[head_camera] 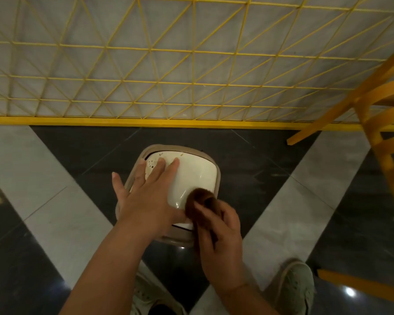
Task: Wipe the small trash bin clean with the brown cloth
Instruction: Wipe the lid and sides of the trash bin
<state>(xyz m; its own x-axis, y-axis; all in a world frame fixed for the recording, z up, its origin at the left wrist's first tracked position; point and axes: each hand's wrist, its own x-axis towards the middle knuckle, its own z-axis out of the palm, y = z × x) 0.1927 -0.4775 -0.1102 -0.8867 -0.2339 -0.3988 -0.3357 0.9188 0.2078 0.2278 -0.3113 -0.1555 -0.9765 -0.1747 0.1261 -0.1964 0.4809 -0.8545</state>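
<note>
Small trash bin [191, 176] upright, top facing camera — left hand [146, 196] flat on lid, right hand [216, 223] bunching brown cloth [197, 198] against it — yellow chair [378, 123] stands right.

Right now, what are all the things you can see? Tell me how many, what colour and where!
Trash bin: one, cream lid with a beige rim, on the floor in the middle.
Cloth: one, brown, bunched against the near right part of the bin's lid.
Fence: one, yellow wire grid with a yellow bottom bar, across the top behind the bin.
Chair: one, yellow-orange wood, at the right edge, only partly in view.
Floor: one, dark tiles with light grey stripes, under everything.
Shoes: two, pale greenish, at the bottom.
Left hand: one, fingers straight, resting flat on the lid.
Right hand: one, gripping the cloth.
</note>
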